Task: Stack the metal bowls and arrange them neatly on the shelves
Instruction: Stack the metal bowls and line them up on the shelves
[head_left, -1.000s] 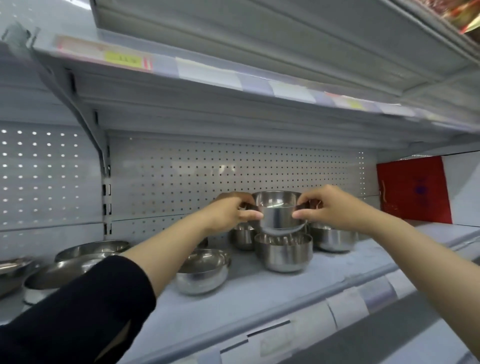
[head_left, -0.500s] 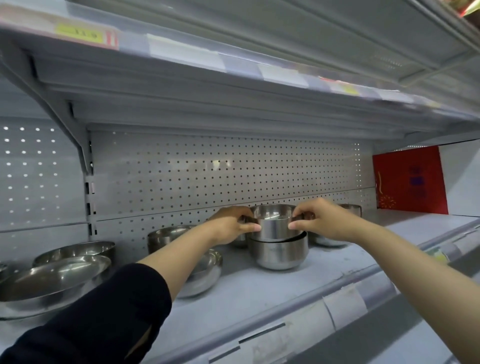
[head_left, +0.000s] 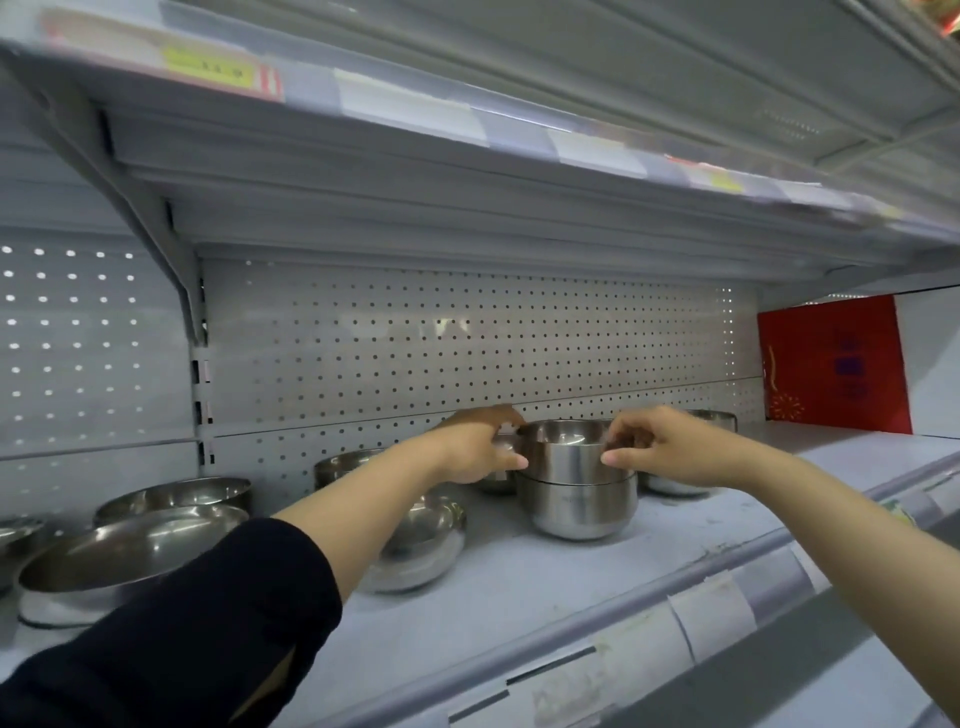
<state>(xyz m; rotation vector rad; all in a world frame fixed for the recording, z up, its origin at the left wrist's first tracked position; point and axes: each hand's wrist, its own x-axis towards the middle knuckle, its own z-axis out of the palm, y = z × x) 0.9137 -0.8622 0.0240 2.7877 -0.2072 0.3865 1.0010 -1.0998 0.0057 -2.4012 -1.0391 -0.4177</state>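
Here both hands (head_left: 480, 447) (head_left: 660, 447) pinch the top bowl (head_left: 563, 449), nested in another (head_left: 576, 506).

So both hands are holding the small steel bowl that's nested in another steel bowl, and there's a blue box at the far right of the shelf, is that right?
Almost. The box at the far right is red, not blue, as the head view shows. The rest holds: the left hand and right hand hold the small steel bowl nested in the lower steel bowl.

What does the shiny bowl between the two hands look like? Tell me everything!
The top bowl is small, round and looks like shiny steel, with straight sides and an open rim. It sits upright, nested in a wider steel bowl on the grey shelf. The left hand and right hand pinch its sides.
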